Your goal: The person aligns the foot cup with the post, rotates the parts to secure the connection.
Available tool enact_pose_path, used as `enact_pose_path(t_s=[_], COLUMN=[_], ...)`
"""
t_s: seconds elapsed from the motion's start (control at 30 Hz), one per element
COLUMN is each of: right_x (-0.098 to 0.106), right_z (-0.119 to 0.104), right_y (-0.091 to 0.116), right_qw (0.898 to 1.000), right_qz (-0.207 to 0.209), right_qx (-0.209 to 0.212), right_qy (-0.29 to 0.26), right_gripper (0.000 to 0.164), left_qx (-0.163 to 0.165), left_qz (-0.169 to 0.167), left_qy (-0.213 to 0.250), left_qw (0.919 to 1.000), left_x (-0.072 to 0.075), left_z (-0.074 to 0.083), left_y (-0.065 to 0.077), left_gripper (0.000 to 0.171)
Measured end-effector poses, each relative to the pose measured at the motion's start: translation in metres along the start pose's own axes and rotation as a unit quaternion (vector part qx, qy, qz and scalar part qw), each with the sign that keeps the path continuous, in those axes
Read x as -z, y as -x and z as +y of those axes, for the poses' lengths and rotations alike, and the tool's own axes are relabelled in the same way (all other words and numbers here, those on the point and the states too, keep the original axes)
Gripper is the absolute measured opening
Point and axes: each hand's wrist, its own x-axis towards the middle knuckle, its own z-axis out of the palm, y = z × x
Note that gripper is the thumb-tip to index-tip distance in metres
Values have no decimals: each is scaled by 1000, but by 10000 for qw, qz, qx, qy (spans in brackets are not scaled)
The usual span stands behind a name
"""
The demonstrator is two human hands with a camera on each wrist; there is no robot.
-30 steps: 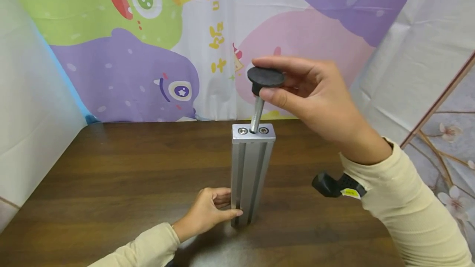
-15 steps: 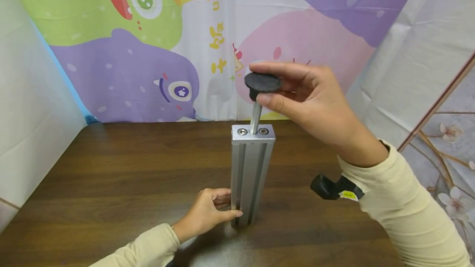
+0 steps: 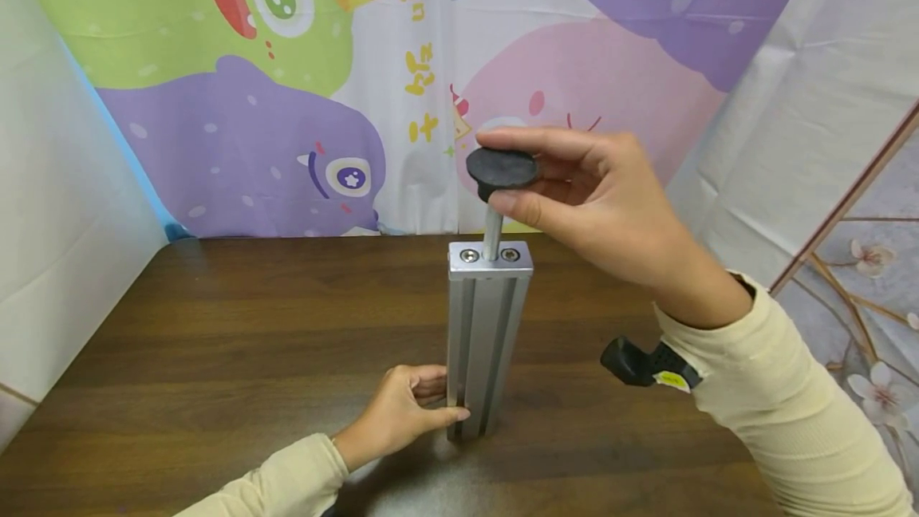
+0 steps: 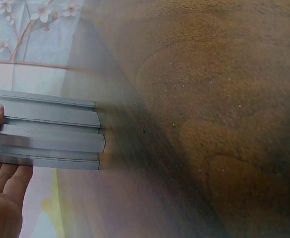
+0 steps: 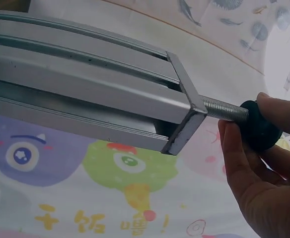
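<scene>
A silver aluminium extrusion profile (image 3: 483,341) stands upright on the wooden table, capped by a metal end plate (image 3: 491,258) with two socket screws. My left hand (image 3: 405,404) grips the profile near its base, thumb on the front face and fingers behind. Above the plate, my right hand (image 3: 599,198) pinches the black round base of a levelling foot (image 3: 502,170) between thumb and fingers. The foot's threaded rod (image 5: 224,107) sits in the plate's middle hole, with a short length showing in the right wrist view. In the left wrist view, the profile's lower end (image 4: 85,141) is at the table.
The brown wooden table (image 3: 251,341) spreads around the profile. Behind it hangs a cartoon-printed curtain (image 3: 280,134), with white cloth (image 3: 65,182) at the left. A black wrist camera (image 3: 649,361) hangs beneath the right sleeve.
The levelling foot has come down and slightly left, and less of its rod shows above the plate. My right hand has lowered with it; the left hand keeps its place on the profile.
</scene>
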Motion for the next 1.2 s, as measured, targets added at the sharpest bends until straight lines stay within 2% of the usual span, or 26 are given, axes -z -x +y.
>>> enact_pose_path(t_s=[0.4,0.53,0.67,0.77,0.87,0.97,1.03,1.2], right_x=[-1,1,8,14,19,22,25,30], right_z=[-3,-7,-14,-21,-27,-33,-36,-42], right_y=[-1,-2,-6,-11,-17,-21,-24,-30], right_qw=[9993,9978,9903,9760,9509,9241,9104,8901], right_qz=[-41,-271,-738,-1283,-1812,-2134,-2330,-2782], right_qx=[50,155,527,1012,1506,1870,1984,1882], right_qy=[365,578,1057,1443,2005,2561,2783,3080], right_gripper=[40,43,53,55,49,42,39,39], left_qx=[8,13,5,26,61,71,43,-8], left_qz=[8,35,30,16,7,-4,-30,-82], left_qy=[-38,-68,-86,-103,-115,-105,-44,96], left_qw=[10000,10000,10000,9999,9999,9999,10000,9999], left_x=[0,0,0,1,1,1,1,1], left_z=[-1,-1,-2,-2,-1,-1,-1,0], left_y=[1,0,0,0,0,0,0,0], left_gripper=[44,45,45,48,51,52,50,45])
